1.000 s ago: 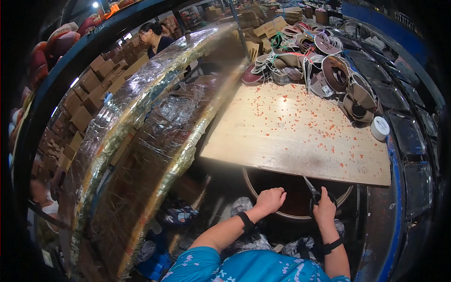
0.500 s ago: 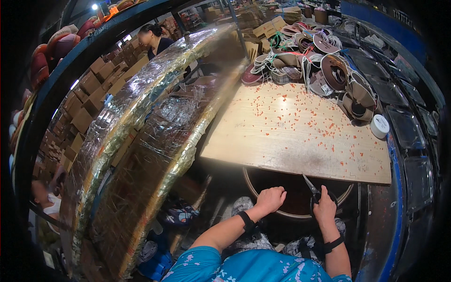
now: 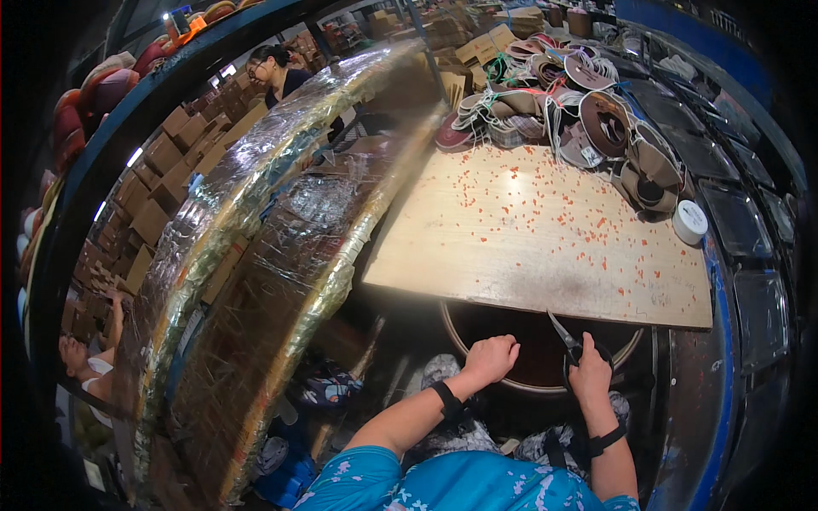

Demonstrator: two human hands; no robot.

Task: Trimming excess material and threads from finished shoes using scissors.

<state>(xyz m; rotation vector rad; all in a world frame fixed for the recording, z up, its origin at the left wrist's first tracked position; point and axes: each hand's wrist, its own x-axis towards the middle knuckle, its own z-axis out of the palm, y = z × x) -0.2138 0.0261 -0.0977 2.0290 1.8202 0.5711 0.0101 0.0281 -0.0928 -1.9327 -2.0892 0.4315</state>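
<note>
My right hand is closed around the handles of dark scissors, blades pointing up and left, just below the near edge of a wooden board. My left hand is loosely curled over the rim of a round dark basin under the board; whether it holds anything is hidden. The board carries many small orange scraps. A pile of shoe uppers with white cords lies at its far end.
A white round tub stands at the board's right edge. Large foil-wrapped rolls lie along my left. Stacked cardboard boxes and another person are at the far left. A blue rail borders the right.
</note>
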